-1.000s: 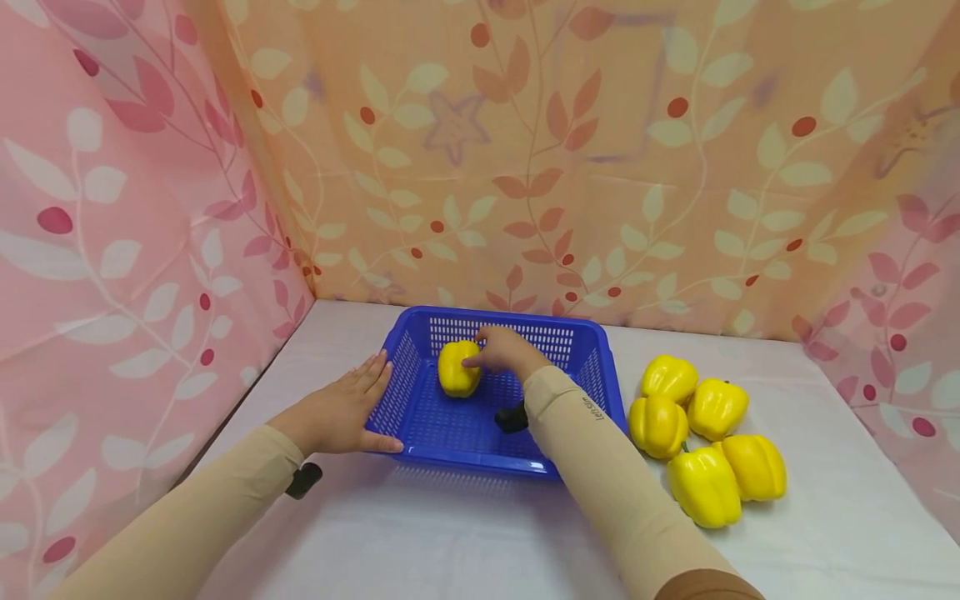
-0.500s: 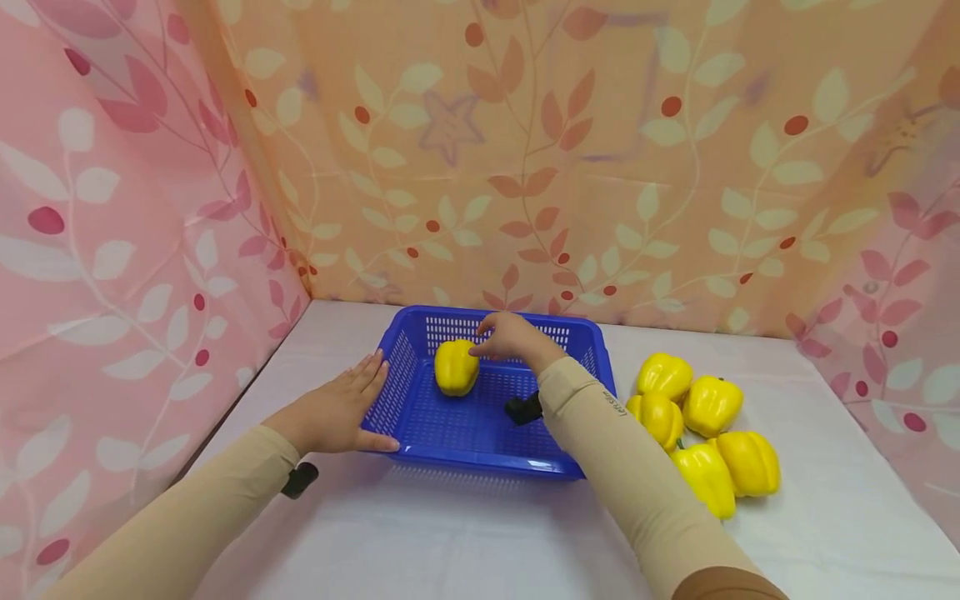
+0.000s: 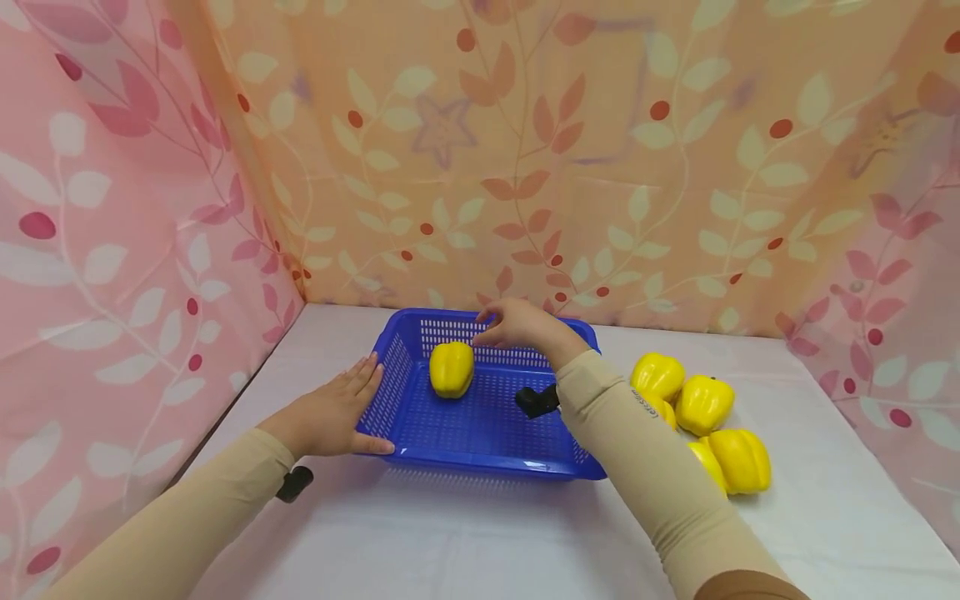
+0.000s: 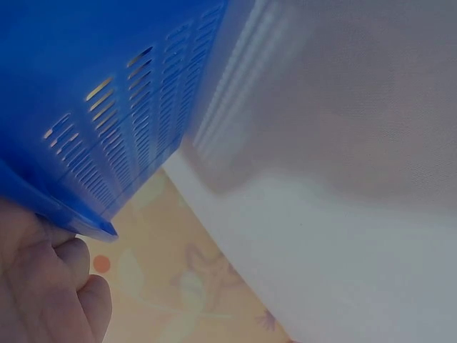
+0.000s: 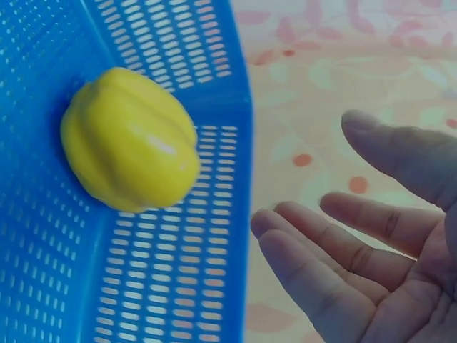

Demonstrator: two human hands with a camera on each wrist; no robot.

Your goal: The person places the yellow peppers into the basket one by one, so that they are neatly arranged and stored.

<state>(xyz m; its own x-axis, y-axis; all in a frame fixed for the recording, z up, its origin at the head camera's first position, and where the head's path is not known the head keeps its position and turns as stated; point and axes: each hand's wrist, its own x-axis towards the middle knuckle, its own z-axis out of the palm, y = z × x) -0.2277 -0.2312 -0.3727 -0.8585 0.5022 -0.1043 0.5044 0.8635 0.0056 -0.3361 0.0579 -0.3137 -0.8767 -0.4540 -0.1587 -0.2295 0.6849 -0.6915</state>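
A yellow bell pepper (image 3: 452, 370) sits inside the blue plastic basket (image 3: 480, 461), toward its back left corner. My left hand (image 3: 327, 419) rests against the basket's left side, fingers straight along the rim and thumb at the front left corner. In the left wrist view, the fingers of that hand (image 4: 53, 286) are right at the basket's rim. Above the back part of the basket is my right hand (image 3: 528, 323), holding nothing. The right wrist view shows its fingers (image 5: 325, 279) and thumb spread apart, with a gap to the pepper (image 5: 132, 143).
Right of the basket, several yellow bell peppers (image 3: 705, 404) lie grouped on the white table cover (image 3: 480, 542), partly hidden by my right sleeve (image 3: 645, 467). Patterned cloth (image 3: 517, 167) hangs behind and at both sides. A dark wrist device (image 3: 537, 402) shows under my right wrist.
My right hand has let go of the pepper and moved up and to the right, away from it. The pepper stays in the basket. My left hand keeps its place.
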